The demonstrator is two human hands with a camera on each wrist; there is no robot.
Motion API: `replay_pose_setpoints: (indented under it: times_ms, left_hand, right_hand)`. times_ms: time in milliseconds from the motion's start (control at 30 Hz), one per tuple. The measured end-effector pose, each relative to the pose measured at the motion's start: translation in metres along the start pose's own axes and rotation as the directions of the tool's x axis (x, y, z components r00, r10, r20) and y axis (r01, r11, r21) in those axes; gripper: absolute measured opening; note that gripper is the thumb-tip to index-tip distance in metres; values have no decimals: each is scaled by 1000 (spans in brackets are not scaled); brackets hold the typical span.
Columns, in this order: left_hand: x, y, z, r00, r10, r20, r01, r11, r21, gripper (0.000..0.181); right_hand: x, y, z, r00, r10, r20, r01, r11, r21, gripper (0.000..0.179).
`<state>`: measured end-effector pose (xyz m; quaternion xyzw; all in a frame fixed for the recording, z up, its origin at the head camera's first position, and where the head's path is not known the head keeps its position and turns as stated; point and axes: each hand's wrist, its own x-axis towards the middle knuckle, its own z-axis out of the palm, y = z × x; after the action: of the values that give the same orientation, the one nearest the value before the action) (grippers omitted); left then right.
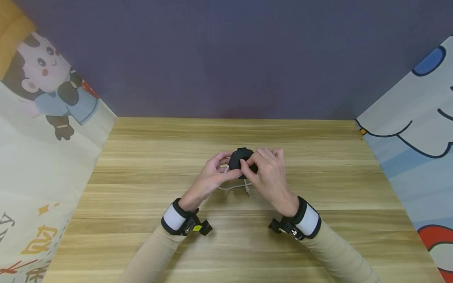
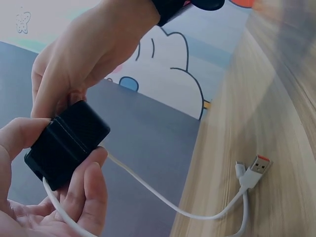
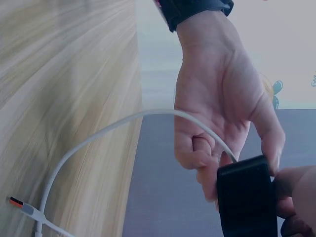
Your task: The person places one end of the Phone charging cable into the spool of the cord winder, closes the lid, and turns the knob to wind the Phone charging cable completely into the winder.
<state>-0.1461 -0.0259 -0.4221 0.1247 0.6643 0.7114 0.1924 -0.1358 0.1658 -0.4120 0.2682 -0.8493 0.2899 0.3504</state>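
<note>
A round black cable winder (image 1: pixel 236 160) with an opening in its middle is held above the table between both hands. My left hand (image 1: pixel 211 173) grips its left side, with the thumb along the near edge. My right hand (image 1: pixel 270 171) pinches the winder's right side, thumb and forefinger meeting at the middle opening. A white USB cable (image 2: pixel 148 191) comes out of the winder from two places. Its USB-A plug (image 2: pixel 257 167), orange inside, hangs beside a smaller white connector (image 2: pixel 240 169). The right fingertips are partly hidden behind the winder in the left wrist view.
The wood-grain table (image 1: pixel 141 157) lies below both hands. A dark blue-grey panel (image 1: pixel 226 59) rises behind it. Cartoon-printed panels stand at the left (image 1: pixel 42 129) and right (image 1: pixel 407 129) edges. Each wrist wears a strapped camera.
</note>
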Motion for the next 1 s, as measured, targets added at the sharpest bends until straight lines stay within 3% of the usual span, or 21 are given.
replay_pose_setpoints:
  times_ms: [300,700,833,1000]
  left_hand:
    - [1,-1,3,998,-19,-54,21,999,26,60]
    - [3,-4,1,994,-19,-111,24,999,39,61]
    - [1,-4,-2,995,-18,-98,22,999,39,60]
    - [0,-3,-5,996,-10,-84,14,999,51,58]
  right_hand:
    - [0,-3,-1,999,31,9,-31,1000,-2,23]
    - [6,10,-7,996,-72,46,71,997,26,20]
    - [8,17,-11,981,-163,102,158,986,50,11]
    - [13,23,-17,943,-268,197,259,963,72,25]
